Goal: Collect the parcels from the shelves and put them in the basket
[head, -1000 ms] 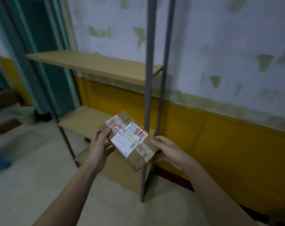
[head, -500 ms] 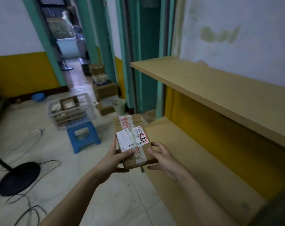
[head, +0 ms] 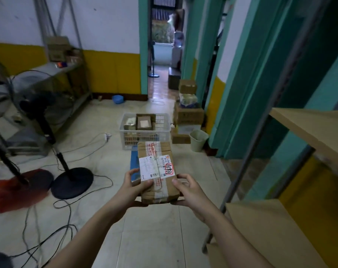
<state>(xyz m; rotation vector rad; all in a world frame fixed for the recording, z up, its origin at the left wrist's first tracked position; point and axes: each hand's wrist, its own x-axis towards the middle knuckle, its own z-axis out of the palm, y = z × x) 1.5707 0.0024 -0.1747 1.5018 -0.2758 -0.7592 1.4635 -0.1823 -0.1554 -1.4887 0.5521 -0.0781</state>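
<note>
brown cardboard parcel [head: 157,172] sits between my two hands out in front of me, long side pointing away, above the tiled floor [head: 148,235]. my left hand [head: 132,187] grasps its near left corner, thumb on top by the white shipping label [head: 156,167], fingers curled under. my right hand [head: 189,192] grasps the near right corner the same way, thumb over the top edge.

ahead, past the far end of the parcel, the white plastic basket [head: 146,130] stands on a blue stool [head: 134,163] of which i see only a strip. other boxes already lie inside the basket. open floor runs between me and it. to the left, cables [head: 67,206] trail across the tiles around the round base of a standing fan [head: 46,120], so that side is cluttered. to the right, the wooden shelves [head: 317,132] jut in with a grey metal post [head: 241,176] at their corner, close to my right forearm. a pale bin [head: 198,140] and stacked cartons [head: 188,117] stand by the green door frame [head: 230,89], just right of the basket.

on the label i read "b43" near the top right, and a red-framed stamp with handwritten characters i cannot make out. red-printed tape runs lengthwise down the parcel; its text is too small to read.
</note>
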